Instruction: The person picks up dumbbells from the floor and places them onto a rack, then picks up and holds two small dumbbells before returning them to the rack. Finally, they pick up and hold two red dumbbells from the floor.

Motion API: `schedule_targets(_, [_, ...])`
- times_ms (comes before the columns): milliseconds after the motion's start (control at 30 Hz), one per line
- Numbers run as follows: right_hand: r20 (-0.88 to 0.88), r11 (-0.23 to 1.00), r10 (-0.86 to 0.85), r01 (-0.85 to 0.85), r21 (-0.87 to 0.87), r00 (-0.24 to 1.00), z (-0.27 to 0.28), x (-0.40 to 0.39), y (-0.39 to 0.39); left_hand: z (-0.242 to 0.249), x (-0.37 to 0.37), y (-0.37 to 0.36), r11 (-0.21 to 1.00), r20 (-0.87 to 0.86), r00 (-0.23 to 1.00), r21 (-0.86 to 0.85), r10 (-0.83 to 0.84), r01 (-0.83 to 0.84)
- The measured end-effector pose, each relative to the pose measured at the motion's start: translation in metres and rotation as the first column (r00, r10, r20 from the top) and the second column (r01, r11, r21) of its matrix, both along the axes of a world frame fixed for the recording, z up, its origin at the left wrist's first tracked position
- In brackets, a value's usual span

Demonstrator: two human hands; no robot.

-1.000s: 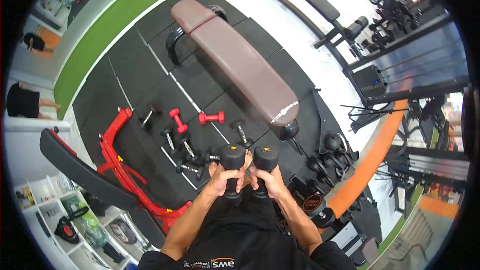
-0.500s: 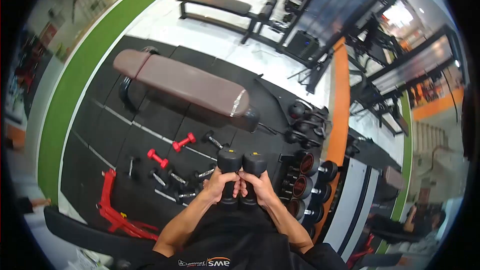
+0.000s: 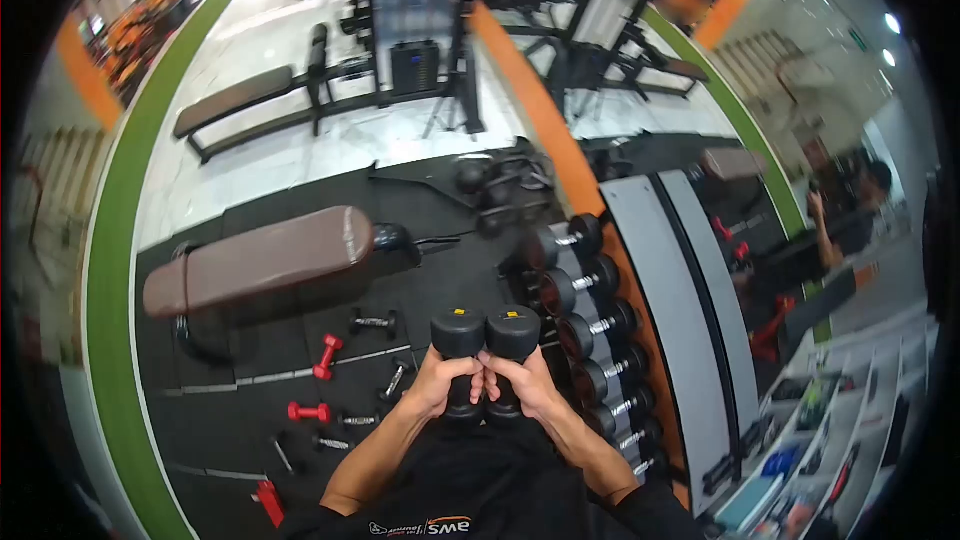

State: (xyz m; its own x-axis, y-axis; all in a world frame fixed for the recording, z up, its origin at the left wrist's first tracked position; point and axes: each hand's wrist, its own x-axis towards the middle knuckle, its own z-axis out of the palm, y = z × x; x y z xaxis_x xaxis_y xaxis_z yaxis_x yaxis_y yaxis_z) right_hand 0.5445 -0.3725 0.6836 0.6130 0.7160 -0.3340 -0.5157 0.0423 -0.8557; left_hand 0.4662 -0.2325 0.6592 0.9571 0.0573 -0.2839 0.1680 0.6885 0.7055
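My left hand [image 3: 434, 383] is wrapped round a black dumbbell [image 3: 457, 336], held upright in front of my black shirt. Beside it, my right hand [image 3: 531, 385] grips a second black dumbbell [image 3: 513, 337], also upright. The upper heads of the two dumbbells sit side by side, very close or touching, each with a small yellow mark on its end. My thumbs and fingers meet between the handles. Below my hands the lower heads show partly against the shirt.
A brown padded bench [image 3: 260, 262] stands on black mats to the left. Red dumbbells [image 3: 327, 357] and several chrome-handled dumbbells [image 3: 373, 322] lie on the floor. To the right is a dumbbell rack [image 3: 600, 372], with an orange-edged mirror and grey panel [image 3: 640, 230] beyond.
My view has turned to the right, so the bench and floor dumbbells shift left and more of the rack shows. Both hands keep their grip on the dumbbells in front of my body.
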Motion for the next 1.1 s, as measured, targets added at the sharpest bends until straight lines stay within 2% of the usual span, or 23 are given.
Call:
schedule_targets(200, [0.048,0.964,-0.264,0.262,0.041,0.963,0.007,-0.001,-0.102,0.005,0.039,-0.084,0.961,0.061,0.959,-0.014,-0.276,0.277])
schedule_targets(300, [0.05,0.941,-0.334,0.329,0.08,0.941,0.018,-0.002,-0.153,0.017,0.055,-0.131,0.926,0.077,0.923,-0.003,-0.376,0.377])
schedule_targets(467, [0.066,0.864,-0.498,0.488,0.125,0.865,0.029,-0.015,-0.227,0.034,0.066,-0.204,0.872,0.102,0.866,0.039,-0.49,0.489])
schedule_targets(667, [0.147,0.779,-0.625,0.6,0.182,0.767,0.023,-0.037,-0.306,0.033,0.069,-0.284,0.786,0.11,0.778,0.084,-0.618,0.612])
schedule_targets(733, [0.136,0.746,-0.662,0.629,0.219,0.737,0.026,-0.044,-0.321,0.035,0.071,-0.303,0.757,0.104,0.75,0.104,-0.653,0.645])
schedule_targets(833, [0.19,0.698,-0.716,0.692,0.183,0.672,0.018,-0.053,-0.332,0.037,0.074,-0.32,0.729,0.079,0.728,0.169,-0.681,0.663])
schedule_targets(900, [0.154,0.658,-0.753,0.721,0.217,0.64,0.009,-0.057,-0.333,0.021,0.079,-0.319,0.683,0.057,0.685,0.169,-0.726,0.71])
schedule_targets(1100, [0.207,0.531,-0.844,0.825,0.193,0.495,0.005,-0.061,-0.342,0.004,0.098,-0.333,0.558,0.102,0.55,0.07,-0.829,0.827])
